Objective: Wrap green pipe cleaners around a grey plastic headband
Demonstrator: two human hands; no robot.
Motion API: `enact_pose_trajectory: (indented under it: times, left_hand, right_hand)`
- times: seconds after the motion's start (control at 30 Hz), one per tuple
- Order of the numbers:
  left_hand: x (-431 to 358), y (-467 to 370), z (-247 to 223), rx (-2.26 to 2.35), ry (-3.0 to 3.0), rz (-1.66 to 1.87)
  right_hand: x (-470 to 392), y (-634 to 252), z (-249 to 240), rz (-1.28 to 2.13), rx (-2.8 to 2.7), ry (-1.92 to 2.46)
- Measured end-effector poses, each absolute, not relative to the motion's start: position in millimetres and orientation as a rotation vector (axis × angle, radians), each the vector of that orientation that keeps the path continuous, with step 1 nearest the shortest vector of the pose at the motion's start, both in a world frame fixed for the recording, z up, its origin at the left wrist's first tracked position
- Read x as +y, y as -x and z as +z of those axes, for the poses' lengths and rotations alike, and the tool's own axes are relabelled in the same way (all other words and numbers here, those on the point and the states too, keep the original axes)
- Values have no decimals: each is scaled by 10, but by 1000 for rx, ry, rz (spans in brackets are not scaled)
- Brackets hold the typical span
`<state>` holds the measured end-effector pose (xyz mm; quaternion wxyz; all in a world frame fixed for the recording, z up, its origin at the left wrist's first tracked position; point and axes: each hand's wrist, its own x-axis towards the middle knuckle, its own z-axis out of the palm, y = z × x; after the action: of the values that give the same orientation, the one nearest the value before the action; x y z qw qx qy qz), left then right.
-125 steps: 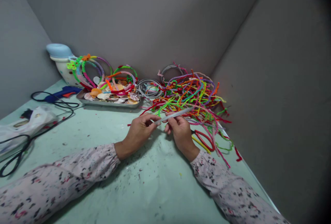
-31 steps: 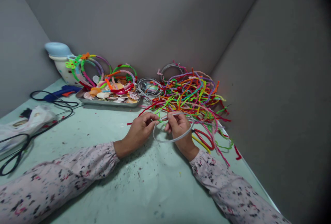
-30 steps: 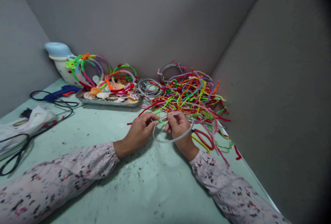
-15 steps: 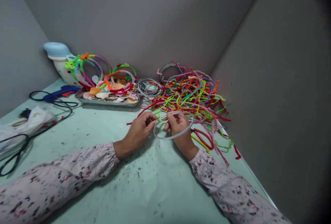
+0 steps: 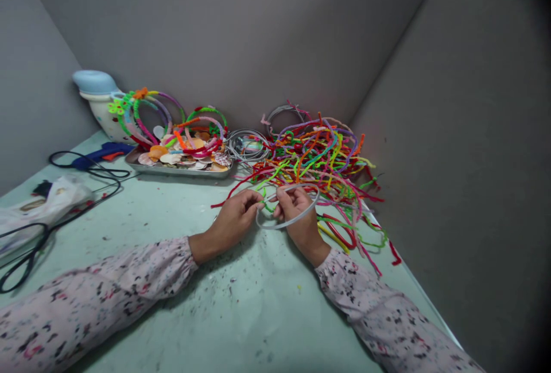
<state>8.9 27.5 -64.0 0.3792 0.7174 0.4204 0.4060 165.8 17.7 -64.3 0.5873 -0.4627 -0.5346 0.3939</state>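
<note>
Left hand (image 5: pixel 235 215): thumb and forefinger pinched on the left end of a pale hoop (image 5: pixel 279 227); remaining fingers curled.
Right hand (image 5: pixel 299 221): thumb and fingers closed on the hoop's far side; near arc passes across the hand.
Green fuzzy strand (image 5: pixel 269 209): between the two hands; which fingers grip it, cannot tell.
Pose: hands facing, near each other, above the green tabletop (image 5: pixel 258 298); forearms in floral sleeves (image 5: pixel 142 281) reach in from the lower corners.
Scissors (image 5: pixel 349 239): red and yellow handles, beside the right hand, partly hidden.
Beyond the hands: tangled heap of coloured fuzzy strands (image 5: pixel 314 152); wire coil (image 5: pixel 236 152), beside the heap; metal tray (image 5: pixel 185 173) of shells (image 5: pixel 171 159), with wrapped hoops (image 5: pixel 167 110) on and behind it.
Far left: blue-lidded container (image 5: pixel 105 112), tilted; black cord (image 5: pixel 88 208); plastic bag (image 5: pixel 71 201).
</note>
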Motion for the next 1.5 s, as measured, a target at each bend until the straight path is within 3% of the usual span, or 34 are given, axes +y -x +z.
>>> enact_pose_trajectory:
  times: [1.17, 1.5]
  left_hand:
    - [378, -71, -590, 1230, -1582, 1021]
    - [412, -37, -571, 1234, -1306, 1130]
  right_hand:
    - [182, -1641, -700, 813, -1167, 1030]
    - [83, -1627, -705, 909, -1714, 1114]
